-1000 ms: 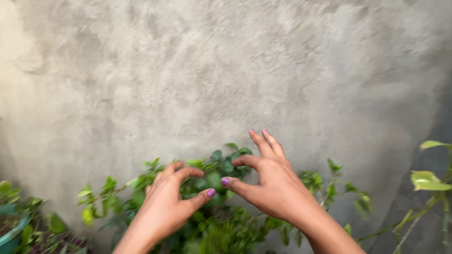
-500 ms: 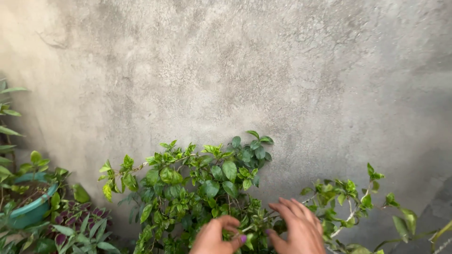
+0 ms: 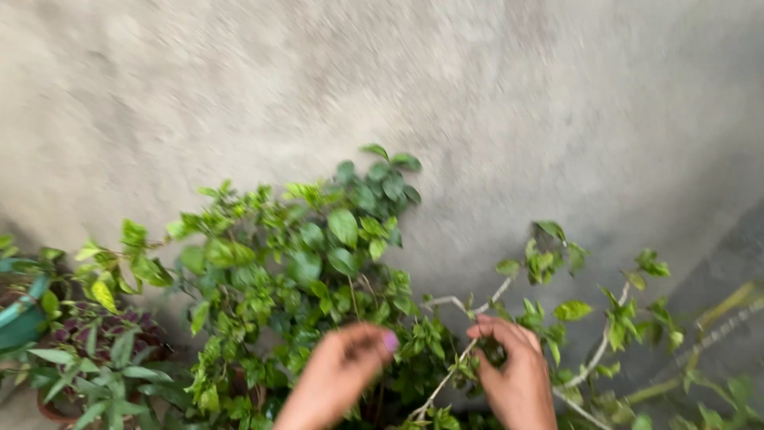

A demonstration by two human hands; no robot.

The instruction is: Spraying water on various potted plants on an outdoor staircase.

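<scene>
Head view: both hands have dropped into the leafy shrub (image 3: 318, 263); right hand (image 3: 513, 374) now pinches a pale stem (image 3: 454, 362), left hand (image 3: 338, 378) curled, grip unclear.

So the bush (image 3: 318, 271) is a leafy green thing with small oval leaves, some darker, some yellowish-green at the tips, standing up against a rough grey wall. It's dense in the middle and lower left. On the right it thins out into long pale woody stems (image 3: 477, 306) that arch out sideways with little clusters of leaves at the ends. One thin bare stem runs diagonally down through the lower middle. The shot's a bit blurry.
</scene>
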